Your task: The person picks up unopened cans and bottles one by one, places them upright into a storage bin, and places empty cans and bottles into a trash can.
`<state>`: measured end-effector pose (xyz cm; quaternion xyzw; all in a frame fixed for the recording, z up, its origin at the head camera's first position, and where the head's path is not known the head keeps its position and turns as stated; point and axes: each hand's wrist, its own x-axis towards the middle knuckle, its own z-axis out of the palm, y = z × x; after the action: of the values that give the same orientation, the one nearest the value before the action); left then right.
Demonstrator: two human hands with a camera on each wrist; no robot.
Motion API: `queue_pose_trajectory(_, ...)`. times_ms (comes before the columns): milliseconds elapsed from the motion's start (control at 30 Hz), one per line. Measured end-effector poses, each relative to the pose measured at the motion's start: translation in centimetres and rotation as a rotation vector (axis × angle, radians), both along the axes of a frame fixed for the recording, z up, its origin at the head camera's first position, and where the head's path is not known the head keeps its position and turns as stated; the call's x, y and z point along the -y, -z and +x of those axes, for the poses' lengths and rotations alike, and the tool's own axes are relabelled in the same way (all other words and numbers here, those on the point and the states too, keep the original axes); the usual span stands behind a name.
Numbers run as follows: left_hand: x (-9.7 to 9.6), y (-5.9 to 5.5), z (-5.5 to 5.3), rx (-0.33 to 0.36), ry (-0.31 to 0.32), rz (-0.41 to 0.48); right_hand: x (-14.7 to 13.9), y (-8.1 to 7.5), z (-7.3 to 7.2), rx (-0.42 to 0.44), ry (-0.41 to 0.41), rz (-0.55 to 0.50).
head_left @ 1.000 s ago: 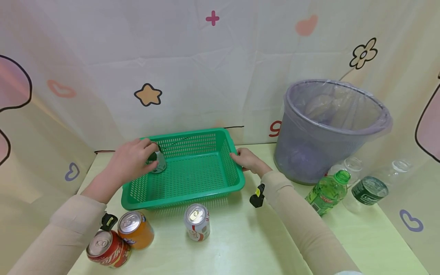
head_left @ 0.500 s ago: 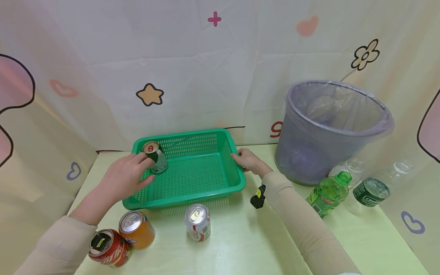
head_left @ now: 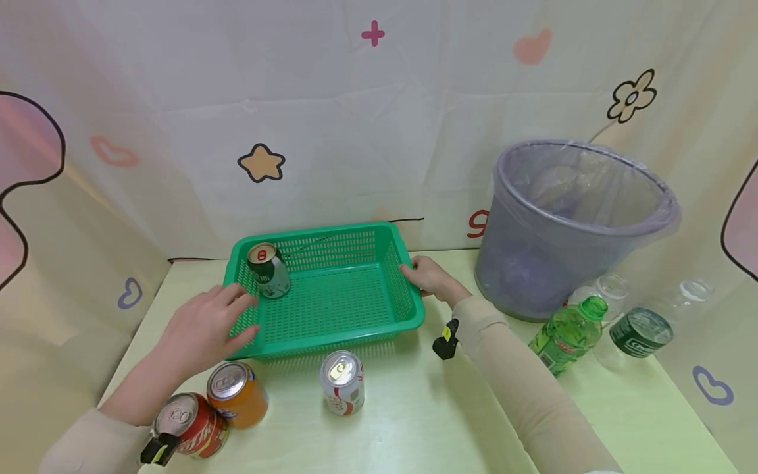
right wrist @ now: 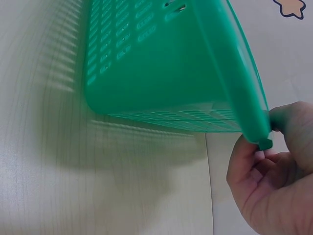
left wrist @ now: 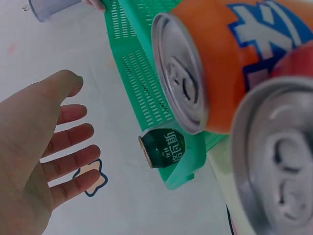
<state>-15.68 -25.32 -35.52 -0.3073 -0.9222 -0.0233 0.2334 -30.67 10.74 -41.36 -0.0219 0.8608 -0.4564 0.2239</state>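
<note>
A green plastic basket [head_left: 331, 338] stands on the table, and a dark green and white drink can [head_left: 269, 271] is upright in its back left corner. My left hand [head_left: 204, 326], fingers spread and holding nothing, is over the basket's front left rim. In the left wrist view the left hand [left wrist: 54, 142] shows its palm with fingers apart. My right hand [head_left: 431, 276] grips the basket's right rim; in the right wrist view, thumb and curled fingers of the right hand [right wrist: 274, 166] pinch that rim. An orange can [head_left: 238, 398] and a red can [head_left: 198, 428] stand below my left forearm.
A white and red can [head_left: 342, 385] stands in front of the basket. On the right are a purple bin [head_left: 527, 263] with a clear liner, a green bottle [head_left: 568, 334] and clear bottles, one with a dark green label [head_left: 641, 332]. A patterned curtain [head_left: 331, 131] hangs behind.
My left hand has let go of the dark green can and drawn back toward the lower left, leaving the can standing in the basket. My right hand keeps its grip on the rim.
</note>
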Motion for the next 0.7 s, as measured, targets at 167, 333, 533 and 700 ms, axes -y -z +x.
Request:
queue_pose_trajectory(167,0.3,0.4,1.2,0.015,-0.016,0.015,0.0,0.1,0.0,-0.002,0.0,0.0)
queue_pose_trajectory(333,0.6,0.9,2.5,0.061,-0.051,0.035,0.0,0.1,-0.1,0.002,-0.007,-0.012)
queue_pose_trajectory(533,1.1,1.6,3.9,0.147,-0.1,0.052,-0.1,0.1,-0.1,0.001,-0.009,-0.022)
queue_pose_trajectory(700,1.6,2.1,4.8,0.21,-0.124,0.061,-0.1,0.2,-0.2,0.005,-0.004,-0.017)
